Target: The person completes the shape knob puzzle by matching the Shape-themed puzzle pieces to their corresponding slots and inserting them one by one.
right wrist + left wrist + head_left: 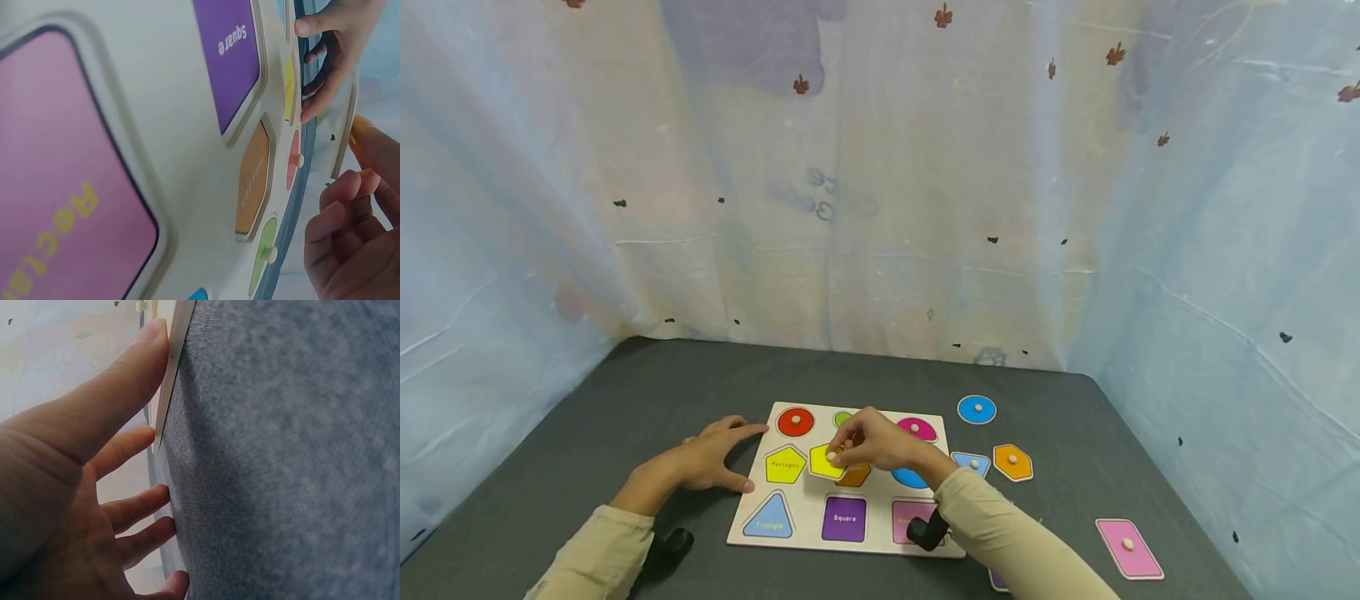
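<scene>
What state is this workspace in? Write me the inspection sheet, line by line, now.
Surface: dark grey tabletop.
Job's things: shape board, some recesses filled; yellow piece raised above it; blue round piece, light blue piece, orange hexagon and pink rectangle loose to the right; purple piece partly behind the right sleeve.
Clutter: nothing seen.
Hands: left hand touches the board's left edge; right hand pinches the yellow piece's knob.
Cables: nothing seen.
Surroundings: pale patterned sheeting behind and at both sides.

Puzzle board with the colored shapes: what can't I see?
- Head view: purple piece mostly behind the right sleeve.
- Head view: green piece mostly behind the right hand.
- Left wrist view: puzzle board mostly beyond the top edge.
- Right wrist view: pink rectangle recess cut off by the left edge.
</scene>
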A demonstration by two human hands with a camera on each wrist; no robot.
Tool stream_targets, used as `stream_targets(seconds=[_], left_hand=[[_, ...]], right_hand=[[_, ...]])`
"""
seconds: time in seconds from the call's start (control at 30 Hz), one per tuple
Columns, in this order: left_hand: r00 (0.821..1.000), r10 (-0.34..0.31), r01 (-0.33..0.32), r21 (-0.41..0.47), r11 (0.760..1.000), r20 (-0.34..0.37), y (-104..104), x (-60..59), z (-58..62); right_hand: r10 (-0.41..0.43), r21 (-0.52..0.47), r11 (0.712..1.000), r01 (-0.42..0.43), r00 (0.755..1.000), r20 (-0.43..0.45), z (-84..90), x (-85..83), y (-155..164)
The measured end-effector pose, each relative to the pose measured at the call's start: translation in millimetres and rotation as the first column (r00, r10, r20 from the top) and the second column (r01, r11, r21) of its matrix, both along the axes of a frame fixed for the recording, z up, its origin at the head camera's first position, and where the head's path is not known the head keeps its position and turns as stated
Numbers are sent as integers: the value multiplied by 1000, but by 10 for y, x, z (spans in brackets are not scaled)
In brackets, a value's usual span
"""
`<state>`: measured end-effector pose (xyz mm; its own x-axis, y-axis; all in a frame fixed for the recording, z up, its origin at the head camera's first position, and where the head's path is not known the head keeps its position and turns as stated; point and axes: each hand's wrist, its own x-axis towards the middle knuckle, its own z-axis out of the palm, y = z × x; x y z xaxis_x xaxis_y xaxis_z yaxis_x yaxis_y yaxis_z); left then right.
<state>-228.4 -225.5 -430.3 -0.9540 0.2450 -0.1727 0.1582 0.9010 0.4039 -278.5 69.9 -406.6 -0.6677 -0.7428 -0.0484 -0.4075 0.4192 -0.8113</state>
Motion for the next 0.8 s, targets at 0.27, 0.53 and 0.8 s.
stream_targets(seconds=[0.27,0.53,0.8], left_hand=[[1000,-1,1,-12,1000,7,-4,-17,-7],[1000,-8,8,-12,1000,10,-15,-33,-22],[1000,-13,13,-11,1000,14,-27,-33,-23]], right_hand=[[0,16,1000,0,1000,-31,-33,-2,-154],[-22,34,999,23,999,-34,-90,-11,-298],[-42,41,998,43,999,-21,-91,-9,-459]])
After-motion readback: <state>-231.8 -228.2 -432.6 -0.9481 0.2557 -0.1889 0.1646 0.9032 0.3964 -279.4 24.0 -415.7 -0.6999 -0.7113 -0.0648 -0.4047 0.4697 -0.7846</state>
